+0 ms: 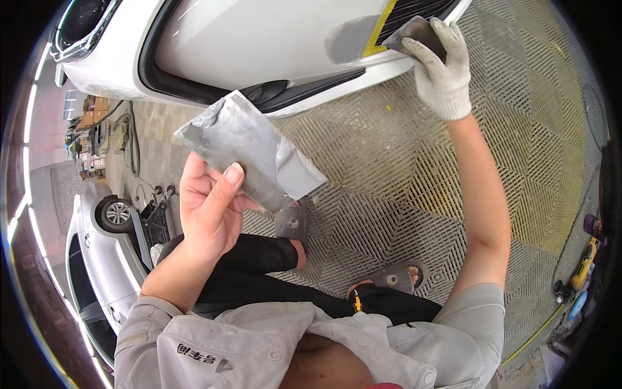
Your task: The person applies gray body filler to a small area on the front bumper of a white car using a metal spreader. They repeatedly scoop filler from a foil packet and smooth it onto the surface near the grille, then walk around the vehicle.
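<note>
A white car body (pixel 246 48) fills the upper part of the view, above grated floor tiles (pixel 402 220). Dark ribbed sheeting (pixel 414 14) sits beside its panel, edged by yellow masking tape (pixel 376 32); next to that tape lies a grey filler patch (pixel 353 40). The bare left hand (pixel 212 207) pinches a flat mixing plate (pixel 243 139), thumb on top, well below the panel. The gloved right hand (pixel 446 74) grips a dark spreader (pixel 418 39) near the tape; whether its blade touches the car I cannot tell. Grey putty (pixel 298 170) clings to the plate's lower right end.

For good spreading, I'd judge, keep the blade shallow, pressure even, strokes overlapping and feathered at the patch's rim, with the plate level and close.
</note>
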The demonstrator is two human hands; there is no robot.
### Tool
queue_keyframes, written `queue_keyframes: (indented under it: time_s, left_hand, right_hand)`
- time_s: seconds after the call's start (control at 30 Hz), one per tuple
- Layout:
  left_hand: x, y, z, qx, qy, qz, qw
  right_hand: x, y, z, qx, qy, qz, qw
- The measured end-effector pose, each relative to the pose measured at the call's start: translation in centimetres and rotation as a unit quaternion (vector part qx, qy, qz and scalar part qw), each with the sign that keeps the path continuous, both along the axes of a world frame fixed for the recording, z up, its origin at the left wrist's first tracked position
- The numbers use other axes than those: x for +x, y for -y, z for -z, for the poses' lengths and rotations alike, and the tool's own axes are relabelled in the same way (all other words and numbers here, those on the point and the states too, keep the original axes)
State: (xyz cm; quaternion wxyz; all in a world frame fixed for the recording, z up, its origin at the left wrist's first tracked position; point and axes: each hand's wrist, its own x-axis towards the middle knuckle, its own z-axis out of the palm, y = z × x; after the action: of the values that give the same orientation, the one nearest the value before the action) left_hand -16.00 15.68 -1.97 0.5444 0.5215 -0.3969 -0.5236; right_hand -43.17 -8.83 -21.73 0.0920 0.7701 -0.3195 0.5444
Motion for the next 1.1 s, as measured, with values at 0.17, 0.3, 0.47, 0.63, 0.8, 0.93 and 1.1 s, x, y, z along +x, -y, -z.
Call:
queue_keyframes:
  time_s: [0.17, 0.3, 0.47, 0.63, 0.8, 0.93, 1.1]
  left_hand:
    - [-0.2, 0.6, 0.8, 0.028, 0.022, -0.004, 0.999]
    - [0.0, 1.4, 1.1, 0.028, 0.014, -0.005, 1.000]
    - [-0.7, 1.8, 0.8, 0.001, -0.005, -0.001, 1.000]
    - [-0.9, 1.6, 0.3, -0.028, -0.016, 0.000, 0.999]
    - [-0.6, 1.0, 0.2, -0.020, -0.031, 0.004, 0.999]
    - [-0.3, 0.6, 0.1, -0.030, -0.027, 0.003, 0.999]
    - [0.2, -0.2, -0.2, -0.022, 0.009, 0.025, 0.999]
  right_hand:
    - [3.3, -8.6, -0.8, 0.224, 0.271, -0.130, 0.927]
    - [4.4, -13.2, -3.3, 0.355, 0.337, -0.486, 0.724]
    - [3.6, -13.9, -4.3, 0.356, 0.239, -0.546, 0.719]
    - [3.7, -11.7, -2.4, 0.297, 0.134, -0.379, 0.866]
    - [6.6, -9.4, -1.7, 0.178, 0.207, -0.038, 0.961]
    - [7.8, -7.4, -2.1, 0.132, 0.240, -0.002, 0.962]
    - [7.7, -5.8, -2.7, 0.115, 0.271, -0.013, 0.956]
